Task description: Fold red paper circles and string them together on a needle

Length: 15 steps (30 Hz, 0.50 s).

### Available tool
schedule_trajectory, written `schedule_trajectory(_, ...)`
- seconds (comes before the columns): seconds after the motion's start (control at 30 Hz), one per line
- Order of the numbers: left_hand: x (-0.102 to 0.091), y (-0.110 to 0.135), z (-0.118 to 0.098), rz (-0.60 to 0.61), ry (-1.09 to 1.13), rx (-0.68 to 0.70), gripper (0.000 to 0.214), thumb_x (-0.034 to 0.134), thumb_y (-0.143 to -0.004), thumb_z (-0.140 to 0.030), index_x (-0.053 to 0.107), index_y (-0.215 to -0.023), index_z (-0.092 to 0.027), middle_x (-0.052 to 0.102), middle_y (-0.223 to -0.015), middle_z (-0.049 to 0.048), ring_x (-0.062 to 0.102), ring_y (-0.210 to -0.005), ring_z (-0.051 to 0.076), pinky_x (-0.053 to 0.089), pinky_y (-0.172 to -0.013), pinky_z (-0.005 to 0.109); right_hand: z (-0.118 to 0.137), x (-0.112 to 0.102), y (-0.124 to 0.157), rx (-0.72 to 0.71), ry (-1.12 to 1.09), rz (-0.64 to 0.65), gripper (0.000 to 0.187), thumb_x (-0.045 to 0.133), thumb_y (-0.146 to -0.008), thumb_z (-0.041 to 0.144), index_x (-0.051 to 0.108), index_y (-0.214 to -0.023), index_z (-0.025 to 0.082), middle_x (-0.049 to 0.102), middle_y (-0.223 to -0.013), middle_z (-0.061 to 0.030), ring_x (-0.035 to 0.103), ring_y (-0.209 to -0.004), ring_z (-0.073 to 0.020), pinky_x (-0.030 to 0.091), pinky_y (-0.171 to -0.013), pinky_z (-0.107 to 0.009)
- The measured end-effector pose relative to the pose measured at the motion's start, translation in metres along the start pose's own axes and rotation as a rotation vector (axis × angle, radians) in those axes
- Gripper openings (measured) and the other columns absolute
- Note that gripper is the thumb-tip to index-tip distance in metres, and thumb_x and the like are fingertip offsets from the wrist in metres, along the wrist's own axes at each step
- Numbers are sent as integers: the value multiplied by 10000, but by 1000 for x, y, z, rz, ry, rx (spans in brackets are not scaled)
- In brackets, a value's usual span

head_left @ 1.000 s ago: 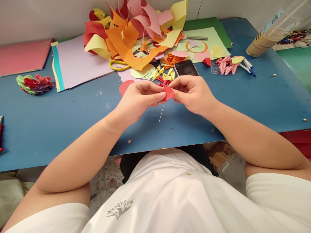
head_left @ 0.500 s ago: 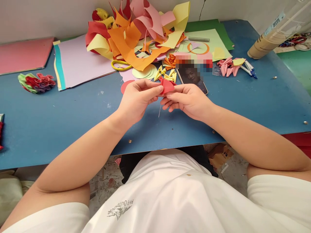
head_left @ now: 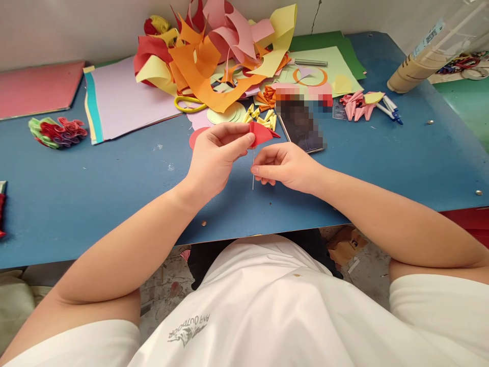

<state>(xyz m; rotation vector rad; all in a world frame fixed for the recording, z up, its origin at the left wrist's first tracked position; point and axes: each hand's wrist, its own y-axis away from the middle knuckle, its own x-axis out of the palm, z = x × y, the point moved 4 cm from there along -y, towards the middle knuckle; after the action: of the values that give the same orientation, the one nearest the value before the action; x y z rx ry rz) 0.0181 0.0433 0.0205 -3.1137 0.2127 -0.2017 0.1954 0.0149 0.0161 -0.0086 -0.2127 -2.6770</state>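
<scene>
Between the thumb and fingers of my left hand (head_left: 219, 155) is a folded piece of red paper (head_left: 261, 135), shaped like a fan-like wedge. A thin white stick (head_left: 252, 182) hangs down beneath the paper. My right hand (head_left: 284, 163) pinches it partway along, just below and right of my left hand. Whether the stick goes into the paper is hidden. Left of my left hand, a red paper circle (head_left: 197, 136) lies on the table. Small folded yellow paper cones (head_left: 267, 120) and orange ones (head_left: 266, 97) sit just beyond the hands.
A phone (head_left: 301, 127) lies beyond my right hand. Cut paper scraps (head_left: 214, 61) heap at the back, with yellow-handled scissors (head_left: 190, 104) at their edge. A rolled paper bundle (head_left: 57, 131) is at left. A drink cup (head_left: 414, 69), pens (head_left: 389, 108) and folded pink pieces (head_left: 357, 105) are at right.
My right hand has let go of the red paper and moved down onto the thin stick. The stick now hangs more upright. My left hand still grips the paper.
</scene>
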Motion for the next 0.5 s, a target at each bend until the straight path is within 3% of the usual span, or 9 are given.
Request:
schedule_trajectory(0.13,-4,-4,-2,-29,40,63,234,1063,-847,-300,875,-983,-272,920,-1000,9,885,-966,212,716,-860,321,0,6,5,58,179,175,132,851,-816,120,769,-752,202,739,-648,28,631,-585,-114,505,-540,-229)
schedule_trajectory(0.27,-8,-8,-5,-69,19,111,247,1065,-864,-287,855,-992,-266,924,-1037,19,905,-1010,234,721,-871,324,4,4,13,23,334,290,45,838,-812,186,805,-786,201,781,-704,5,706,-653,-149,564,-606,-267)
schedule_trajectory(0.37,-7,-8,-5,-61,6,165,194,1018,-895,-206,845,-967,-254,913,-1023,18,901,-1004,223,723,-917,336,11,-4,13,-166,264,154,160,916,-825,250,763,-869,234,813,-816,-5,749,-713,-176,628,-665,-313)
schedule_trajectory(0.43,-4,-6,-6,-42,-24,205,181,993,-906,-171,834,-946,-248,903,-1009,13,899,-1005,218,727,-972,354,15,-13,13,-319,184,-27,326,988,-850,332,694,-982,278,815,-882,10,747,-733,-179,663,-690,-336)
schedule_trajectory(0.5,-1,-3,-6,-22,-77,225,187,987,-905,-162,821,-927,-245,894,-994,4,895,-1000,216,726,-995,369,17,-21,13,-474,182,-216,378,987,-920,425,642,-1018,304,808,-948,9,727,-736,-174,668,-684,-347)
